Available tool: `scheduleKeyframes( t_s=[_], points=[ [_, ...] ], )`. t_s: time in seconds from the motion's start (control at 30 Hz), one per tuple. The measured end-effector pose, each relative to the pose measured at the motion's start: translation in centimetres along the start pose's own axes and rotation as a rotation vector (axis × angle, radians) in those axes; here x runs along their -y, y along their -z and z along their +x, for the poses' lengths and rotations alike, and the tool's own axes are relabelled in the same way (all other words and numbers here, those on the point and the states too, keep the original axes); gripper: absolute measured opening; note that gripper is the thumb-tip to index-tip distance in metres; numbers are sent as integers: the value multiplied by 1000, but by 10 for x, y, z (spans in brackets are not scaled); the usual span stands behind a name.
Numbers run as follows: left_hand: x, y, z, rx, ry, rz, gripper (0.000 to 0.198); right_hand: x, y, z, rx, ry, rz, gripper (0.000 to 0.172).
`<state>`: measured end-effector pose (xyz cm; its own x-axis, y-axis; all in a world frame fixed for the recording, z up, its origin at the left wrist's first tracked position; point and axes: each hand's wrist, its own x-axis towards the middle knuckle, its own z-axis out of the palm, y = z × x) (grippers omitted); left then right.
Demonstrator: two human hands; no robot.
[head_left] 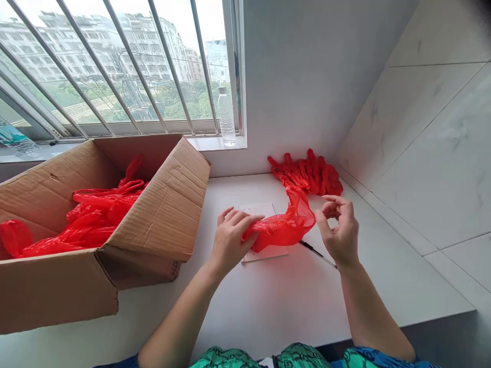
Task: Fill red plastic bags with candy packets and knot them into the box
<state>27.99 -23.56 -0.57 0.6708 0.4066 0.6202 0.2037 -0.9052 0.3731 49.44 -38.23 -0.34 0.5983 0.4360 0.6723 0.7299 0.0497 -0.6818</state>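
Note:
A red plastic bag (286, 225) lies stretched across the white counter between my hands. My left hand (230, 237) presses down on its left end with the fingers curled over the plastic. My right hand (339, 227) pinches the bag's right end near its handle, fingers closed. Under the bag sits a white sheet of paper (264, 253), and a pen (316, 251) lies just below my right hand.
An open cardboard box (153, 225) full of loose red bags (92, 214) stands at the left. A pile of knotted red bags (310, 174) sits in the back corner. A water bottle (226, 117) stands on the window sill. Tiled wall at right.

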Motion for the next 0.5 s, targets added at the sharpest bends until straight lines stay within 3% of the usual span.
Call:
scheduleKeyframes(
  t_s=[0.07,0.1,0.17,0.23,0.27,0.4,0.5],
  points=[
    [-3,3,-1,48,-58,-8,26,14,4,-4,-28,183,27,25],
    [-4,4,-2,73,-71,-25,24,20,3,-6,65,265,39,19],
    [-8,7,-5,138,-88,-68,22,27,-4,-9,401,336,3,11],
    [-11,10,-8,206,-103,-97,22,24,-18,-10,721,290,-116,24],
    [-12,11,-10,237,-107,-96,23,20,-25,-10,813,252,-191,28],
    [-7,12,-17,338,-99,3,23,-8,-46,-7,879,139,-406,13],
    [2,10,-23,376,-66,115,21,-20,-50,-5,967,9,-406,35]
  ],
)
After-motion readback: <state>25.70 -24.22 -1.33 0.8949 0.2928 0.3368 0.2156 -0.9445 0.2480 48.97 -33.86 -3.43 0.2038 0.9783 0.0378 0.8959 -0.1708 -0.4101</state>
